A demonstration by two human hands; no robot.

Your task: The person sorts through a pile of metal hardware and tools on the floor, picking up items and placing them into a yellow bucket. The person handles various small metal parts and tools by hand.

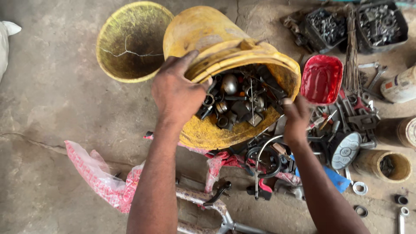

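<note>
- The left hand (177,93) lies flat over the top rim of a tilted yellow bucket (203,32), fingers spread and the thumb stretched up along the bucket's side.
- The right hand (296,117) is at the lower right edge of the bucket's mouth, fingers curled; whether it pinches a part or just grips the rim, I cannot tell.
- The bucket leans with its opening toward the camera, raised above the floor between both hands.
- Inside it sits a heap of dark metal parts (238,102): rings, rounded caps and short rods, all jumbled.
- A second yellow bucket (130,41) stands upright just behind and to the left, its bottom cracked.
- A small red tub (321,79) sits just right of the tilted bucket.
- Two black trays of bolts and nuts (359,24) rest at the upper right.
- Spanners and other loose tools (355,112) lie scattered on the right.
- A red and white plastic bag (102,177) lies crumpled on the concrete floor (47,108) below the left arm, near a metal bicycle frame (212,206).
</note>
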